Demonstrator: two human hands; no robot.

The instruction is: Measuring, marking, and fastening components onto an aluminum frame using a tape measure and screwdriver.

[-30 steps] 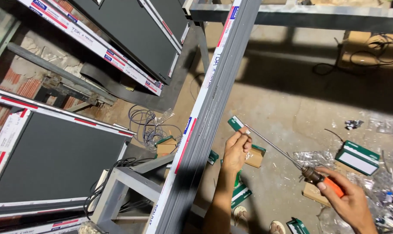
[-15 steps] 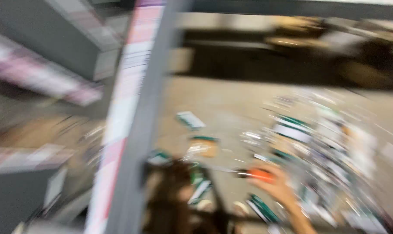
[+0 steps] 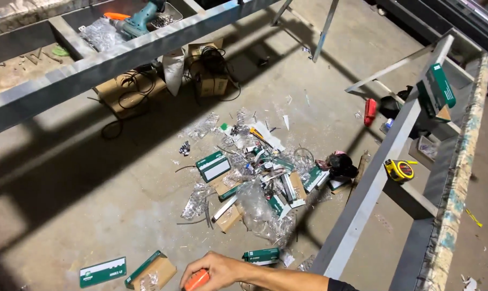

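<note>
One hand shows at the bottom edge of the head view, reaching in from the right on a bare forearm; which hand it is cannot be told from this view. Its fingers are clenched around the orange handle of a tool, low above the concrete floor. The rest of the tool is hidden. Just left of it lie an open brown cardboard box with a green edge and a flat green and white box; just right lies another small green box. Farther up the floor spreads a heap of green and white boxes and clear plastic wrappers. To the right, a grey metal frame rail runs diagonally, with a yellow tape measure touching its side. At top left, a teal cordless drill rests on another grey frame.
</note>
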